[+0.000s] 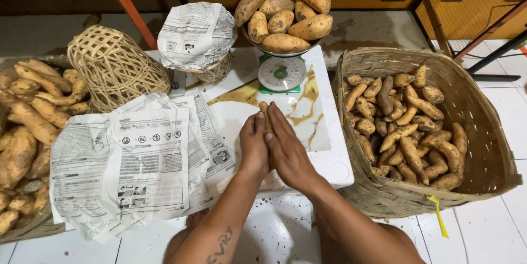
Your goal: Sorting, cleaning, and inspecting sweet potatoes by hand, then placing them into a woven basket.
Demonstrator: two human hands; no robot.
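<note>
A heap of sweet potatoes lies at the far left, beside an upturned woven basket at the white table's back-left corner. Printed paper sheets cover the table's left side, and a paper-lined small basket stands behind them. Near the front edge the left hand and right hand press together, palms clamped on one slim sweet potato whose tip pokes out above the fingers. A green dial scale piled with tubers sits at the back edge. A big woven basket of sweet potatoes stands to the right.
</note>
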